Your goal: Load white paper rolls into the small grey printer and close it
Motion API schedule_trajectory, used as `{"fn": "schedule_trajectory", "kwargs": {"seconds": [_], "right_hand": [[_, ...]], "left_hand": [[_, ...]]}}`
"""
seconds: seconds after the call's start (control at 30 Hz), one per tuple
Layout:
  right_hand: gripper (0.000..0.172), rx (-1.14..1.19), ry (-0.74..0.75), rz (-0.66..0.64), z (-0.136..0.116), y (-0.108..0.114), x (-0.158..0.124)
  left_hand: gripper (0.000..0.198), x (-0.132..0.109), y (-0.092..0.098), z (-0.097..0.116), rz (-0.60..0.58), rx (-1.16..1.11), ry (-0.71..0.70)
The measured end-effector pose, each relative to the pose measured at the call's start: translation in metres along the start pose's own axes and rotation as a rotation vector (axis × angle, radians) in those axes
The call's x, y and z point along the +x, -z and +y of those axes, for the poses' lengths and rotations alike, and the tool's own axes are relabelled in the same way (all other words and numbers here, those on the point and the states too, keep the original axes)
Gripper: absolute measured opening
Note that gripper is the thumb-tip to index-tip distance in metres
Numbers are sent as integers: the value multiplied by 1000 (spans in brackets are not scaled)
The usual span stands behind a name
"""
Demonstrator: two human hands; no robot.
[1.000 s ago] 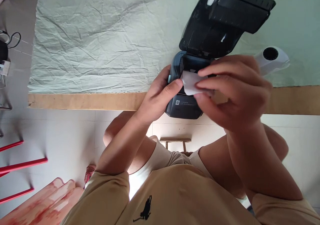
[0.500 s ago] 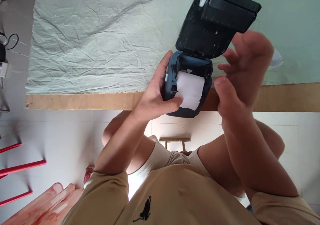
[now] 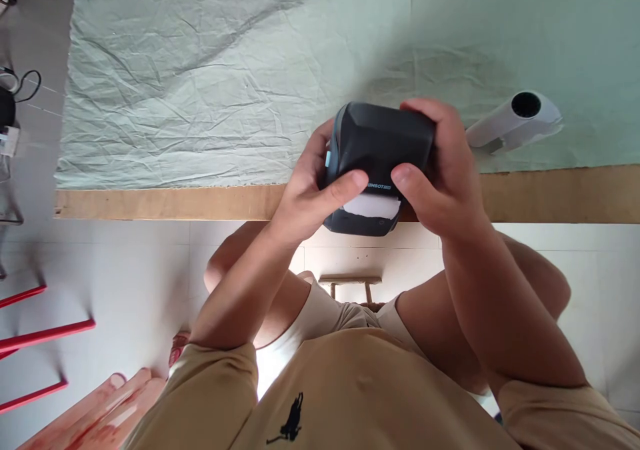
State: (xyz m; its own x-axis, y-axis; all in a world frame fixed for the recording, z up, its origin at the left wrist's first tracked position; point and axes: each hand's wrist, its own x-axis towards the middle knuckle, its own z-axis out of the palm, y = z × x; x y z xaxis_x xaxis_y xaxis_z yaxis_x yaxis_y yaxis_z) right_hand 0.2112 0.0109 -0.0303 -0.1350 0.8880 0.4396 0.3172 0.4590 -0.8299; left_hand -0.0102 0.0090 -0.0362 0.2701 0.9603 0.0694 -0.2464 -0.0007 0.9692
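Observation:
A dark label printer (image 3: 383,143) is held between both hands over the table's front edge, its lid down. My left hand (image 3: 317,187) wraps its left side, the thumb lying on the lid. On the other side my right hand (image 3: 445,170) grips it, with the thumb pressed on the lid's front right and the fingers round the far right corner. A strip of white label paper (image 3: 373,206) sticks out of the slot below the lid, its end ragged. The fingers under the printer are hidden.
A white paper roll (image 3: 500,123) with a dark hollow end lies right of my right hand. Pale green cloth (image 3: 200,90) covers the table, whose wooden edge (image 3: 165,202) runs along the front. Red metal legs (image 3: 47,337) and a reddish wooden seat (image 3: 100,413) stand at lower left.
The printer's lid has swung down from wide open and now covers the paper inside. My right hand has moved left from beside the raised lid onto the printer. The white roll has come into view.

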Motion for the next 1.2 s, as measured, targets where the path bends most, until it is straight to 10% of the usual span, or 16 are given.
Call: {"fn": "schedule_trajectory", "kwargs": {"seconds": [0.63,1.0,1.2], "right_hand": [[72,-173,102,-58,4,-1,-8],[98,-93,167,-160,13,4,-9],[65,-190,255,22,-3,7,-6]], "left_hand": [[64,3,-12,13,35,-48,65],[66,0,-12,5,251,-106,115],[59,3,-15,12,189,-215,179]]}}
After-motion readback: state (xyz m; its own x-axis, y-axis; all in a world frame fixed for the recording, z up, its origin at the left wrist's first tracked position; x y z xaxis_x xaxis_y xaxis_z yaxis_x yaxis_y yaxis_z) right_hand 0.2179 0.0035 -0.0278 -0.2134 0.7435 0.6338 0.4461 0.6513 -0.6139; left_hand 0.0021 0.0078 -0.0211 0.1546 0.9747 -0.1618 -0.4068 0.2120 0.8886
